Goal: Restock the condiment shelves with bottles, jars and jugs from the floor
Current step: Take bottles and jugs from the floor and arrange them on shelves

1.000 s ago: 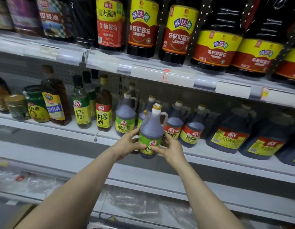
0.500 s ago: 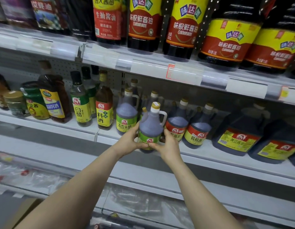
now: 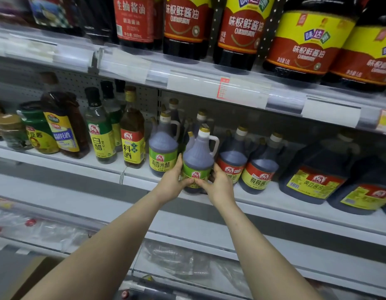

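Note:
A dark vinegar jug with a green label, a white handle and a yellow cap stands at the front edge of the middle shelf. My left hand grips its lower left side and my right hand grips its lower right side, thumbs meeting across the label. A matching green-label jug stands just to its left. Red-label soy jugs stand just to its right. More jugs stand behind it, partly hidden.
Tall bottles of white vinegar and cooking wine and jars fill the shelf's left. Big soy sauce jugs sit at its right. The upper shelf carries large soy bottles. A cardboard box lies below left.
Both hands have carried the green-label jug up and forward onto the middle shelf's front edge, between the green-label and red-label jugs. The view has drawn closer to the shelf.

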